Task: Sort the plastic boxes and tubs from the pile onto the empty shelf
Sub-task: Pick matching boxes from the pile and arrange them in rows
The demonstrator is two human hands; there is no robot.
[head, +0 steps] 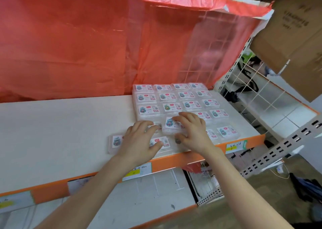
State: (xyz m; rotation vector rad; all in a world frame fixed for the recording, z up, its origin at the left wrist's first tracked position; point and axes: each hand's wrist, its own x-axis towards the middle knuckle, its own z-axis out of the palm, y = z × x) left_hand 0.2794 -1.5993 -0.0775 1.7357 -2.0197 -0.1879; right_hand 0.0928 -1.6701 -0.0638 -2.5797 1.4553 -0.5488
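Head view: on the white shelf [61, 132] with its orange front edge, clear plastic boxes [187, 96] with cartoon labels lie flat in tidy rows at the right end, touching side by side. The right hand [191, 132] grips a raised box [169, 125] in the near rows, with the fingers curled over its far edge and the thumb at its near edge. The left hand [137, 141], fingers spread and relaxed, rests on the boxes just left of it. A lone box [115, 143] lies left of that hand. A red plastic sheet [87, 36] hangs behind.
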